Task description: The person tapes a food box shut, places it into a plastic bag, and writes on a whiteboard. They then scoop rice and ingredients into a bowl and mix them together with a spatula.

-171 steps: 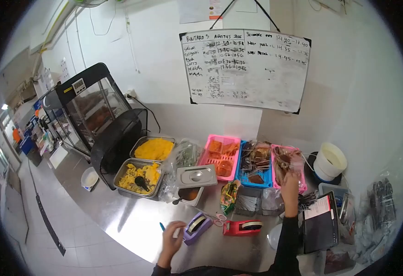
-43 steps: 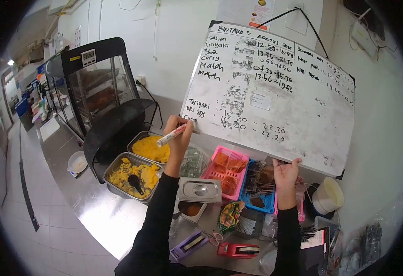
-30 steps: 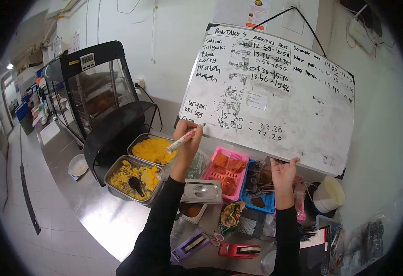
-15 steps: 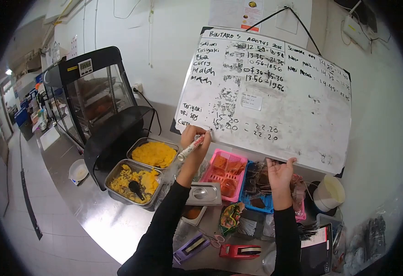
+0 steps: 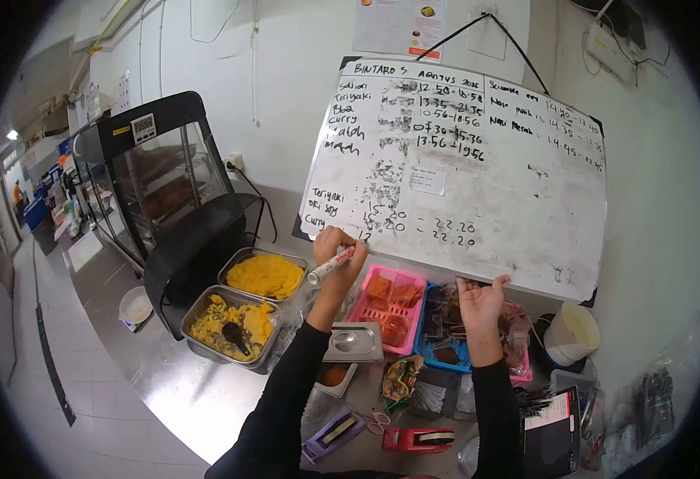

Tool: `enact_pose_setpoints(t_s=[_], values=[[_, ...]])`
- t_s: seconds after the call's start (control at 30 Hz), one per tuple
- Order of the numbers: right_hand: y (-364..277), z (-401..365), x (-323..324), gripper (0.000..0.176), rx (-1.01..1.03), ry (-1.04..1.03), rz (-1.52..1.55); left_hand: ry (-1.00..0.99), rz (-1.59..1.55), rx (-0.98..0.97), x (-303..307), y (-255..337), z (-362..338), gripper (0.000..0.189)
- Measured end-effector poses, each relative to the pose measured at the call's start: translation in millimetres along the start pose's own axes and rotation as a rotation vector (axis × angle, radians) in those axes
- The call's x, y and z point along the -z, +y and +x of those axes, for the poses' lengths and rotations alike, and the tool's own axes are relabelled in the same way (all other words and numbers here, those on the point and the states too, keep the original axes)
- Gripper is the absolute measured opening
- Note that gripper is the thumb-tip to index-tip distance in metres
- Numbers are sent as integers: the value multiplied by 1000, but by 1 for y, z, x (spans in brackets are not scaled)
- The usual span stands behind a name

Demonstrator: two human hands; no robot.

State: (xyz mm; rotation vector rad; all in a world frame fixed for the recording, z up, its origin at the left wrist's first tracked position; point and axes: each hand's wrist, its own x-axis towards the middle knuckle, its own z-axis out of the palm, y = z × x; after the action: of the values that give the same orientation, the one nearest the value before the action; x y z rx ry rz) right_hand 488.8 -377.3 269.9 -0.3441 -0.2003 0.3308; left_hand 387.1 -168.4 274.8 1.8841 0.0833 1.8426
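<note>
Left hand (image 5: 340, 279) pinches a white-and-red cylindrical marker (image 5: 333, 264) near the frame's centre; right hand (image 5: 481, 307), thumb and fingers spread, touches the white rectangular hanging board (image 5: 493, 195), upper right; if this support slips, the marker may skid

The whiteboard (image 5: 509, 203) is smooth but smudged, the marker (image 5: 330, 267) smooth plastic, the bench (image 5: 162, 387) shiny metal, the sleeves (image 5: 278, 399) matt cloth.

Person w/ blk long-slv top (image 5: 348, 475), a strip of its body visible at btm edge. L sleeve (image 5: 276, 407) & R sleeve (image 5: 496, 419): same dk fabric, fairly snug, few soft creases. Cuffs end above wrists; L hand (image 5: 339, 262), R hand (image 5: 481, 306) bare, plus bit of lwr forearm ea. side.
</note>
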Motion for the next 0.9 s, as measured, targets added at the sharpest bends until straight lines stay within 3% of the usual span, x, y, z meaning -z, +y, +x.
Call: enact_pose_setpoints(t_s=[0.23,0.43,0.5,0.67,0.77,0.83,0.9], values=[[-1,-1,1,52,-31,12,34,22,-28,10,-2,6,-2,17],[0,0,2,60,-29,12,8,43,10,-43,-10,13,-4,16],[0,1,3,50,-46,38,64,14,12,-52,-12,16,-5,15],[0,-2,-1,49,-50,54,58,35,2,19,-17,15,-6,15],[2,-2,-1,51,-60,59,62,41,30,-16,-18,21,-6,14],[2,-3,-1,52,-56,42,62,-21,90,-155,-20,23,-7,16],[1,-3,-4,55,-58,53,85,-22,49,-75,-20,20,-8,14]])
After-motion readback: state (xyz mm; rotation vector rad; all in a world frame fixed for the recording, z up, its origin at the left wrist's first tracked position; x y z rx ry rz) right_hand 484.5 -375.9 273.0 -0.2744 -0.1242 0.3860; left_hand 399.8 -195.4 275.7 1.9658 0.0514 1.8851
